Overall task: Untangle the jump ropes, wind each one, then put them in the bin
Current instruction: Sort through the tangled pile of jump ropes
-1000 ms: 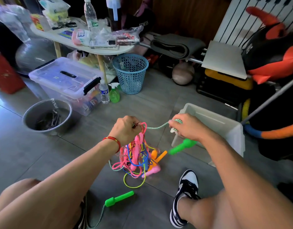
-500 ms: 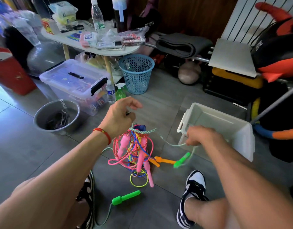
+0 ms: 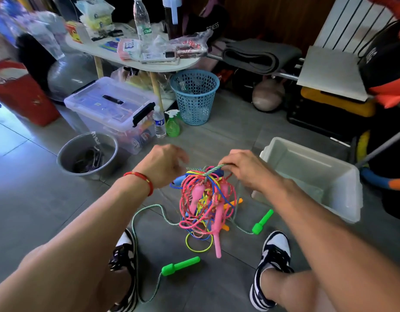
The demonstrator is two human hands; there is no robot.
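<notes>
Two hands at tangle [image 3: 208, 203]: right hand [image 3: 244, 170] pinching green-white rope [image 3: 213, 170]; left hand [image 3: 165, 164] blurred, grip indeterminable. Advisable: draw slowly, free loops first.

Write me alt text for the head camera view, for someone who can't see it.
A seated person's two hands, left hand and right hand, lift a tangled bundle of jump ropes off a grey tiled floor, the right pinching a green-and-white cord at its top. Two green handles lie on the floor; an empty white bin sits right of the bundle.
</notes>
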